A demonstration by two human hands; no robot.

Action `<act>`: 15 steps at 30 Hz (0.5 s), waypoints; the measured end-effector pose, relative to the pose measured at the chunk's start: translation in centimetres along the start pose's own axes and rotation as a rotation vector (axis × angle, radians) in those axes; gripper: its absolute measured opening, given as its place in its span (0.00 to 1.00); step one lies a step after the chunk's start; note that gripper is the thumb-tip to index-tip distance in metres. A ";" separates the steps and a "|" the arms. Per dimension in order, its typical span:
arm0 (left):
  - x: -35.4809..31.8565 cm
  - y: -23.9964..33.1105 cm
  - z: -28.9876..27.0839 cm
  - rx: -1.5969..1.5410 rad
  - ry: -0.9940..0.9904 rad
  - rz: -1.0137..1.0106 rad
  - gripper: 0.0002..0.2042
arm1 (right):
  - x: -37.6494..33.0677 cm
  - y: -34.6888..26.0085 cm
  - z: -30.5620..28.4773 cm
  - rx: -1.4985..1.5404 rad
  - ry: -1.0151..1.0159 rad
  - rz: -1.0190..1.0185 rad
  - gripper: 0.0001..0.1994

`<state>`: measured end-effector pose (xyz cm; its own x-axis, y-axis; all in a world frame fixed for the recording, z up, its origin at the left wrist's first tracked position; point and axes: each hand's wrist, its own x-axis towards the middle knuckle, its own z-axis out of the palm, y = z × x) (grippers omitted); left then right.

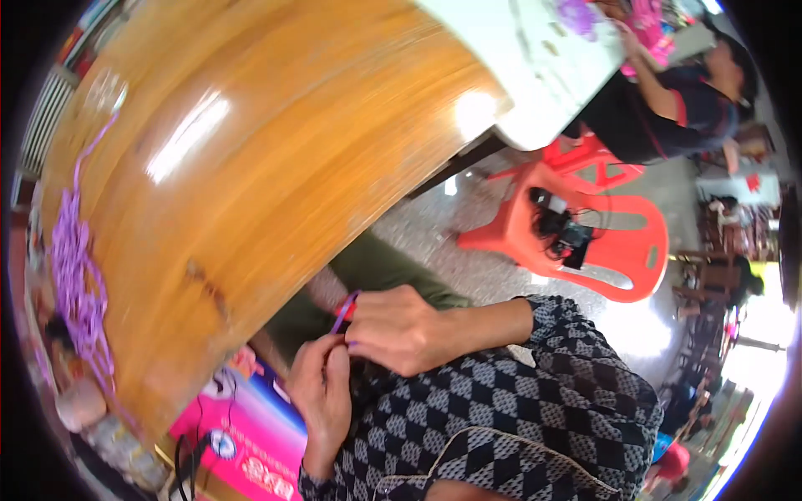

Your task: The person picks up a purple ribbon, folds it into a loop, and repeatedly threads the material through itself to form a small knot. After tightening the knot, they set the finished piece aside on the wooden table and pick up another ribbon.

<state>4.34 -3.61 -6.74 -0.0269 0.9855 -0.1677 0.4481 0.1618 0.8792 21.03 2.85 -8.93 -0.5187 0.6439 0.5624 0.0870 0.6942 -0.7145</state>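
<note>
Close to my body, just off the table edge, my left hand (322, 388) and my right hand (399, 330) meet with fingers closed. A short stretch of purple cord (342, 312) shows between them, pinched at the fingertips. Something small and red (350, 310) peeks out beside my right fingers; its kind is hidden. On the far left of the table, a tangled heap of purple cord (79, 271) lies loose, one strand running up toward a clear bag-like thing (104, 90).
The glossy wooden table (276, 142) fills the upper left. Below it stands a pink box (242, 442) beside black cables. To my right, a red plastic chair (522, 225) carries black devices with wires. Another person (668, 108) sits at a white table (535, 92) beyond.
</note>
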 end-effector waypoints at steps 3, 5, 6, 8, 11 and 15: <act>0.4 1.7 -0.6 0.213 0.096 0.259 0.11 | 0.3 -1.2 -2.7 0.121 -0.063 0.093 0.04; 0.0 1.7 -0.5 0.089 0.120 0.231 0.11 | 1.0 -2.1 -5.6 0.160 -0.079 0.101 0.04; -0.1 1.3 -0.2 0.080 0.121 0.251 0.11 | 2.0 -2.8 -8.0 0.286 -0.158 0.339 0.04; -0.5 0.4 0.1 -0.161 0.104 0.103 0.10 | 4.4 -3.0 -12.6 0.385 -0.165 0.710 0.05; -0.7 0.5 0.2 -0.195 0.008 0.004 0.11 | 11.3 -0.2 -21.7 -0.099 0.009 0.616 0.09; 0.0 1.1 0.8 -0.258 -0.110 -0.010 0.11 | 15.6 4.2 -41.2 -0.401 0.380 0.418 0.08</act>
<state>5.56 -3.43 -6.11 0.0735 0.9745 -0.2121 0.2057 0.1933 0.9593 48.32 29.07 14.05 -0.0453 0.9005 0.4324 0.5601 0.3813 -0.7354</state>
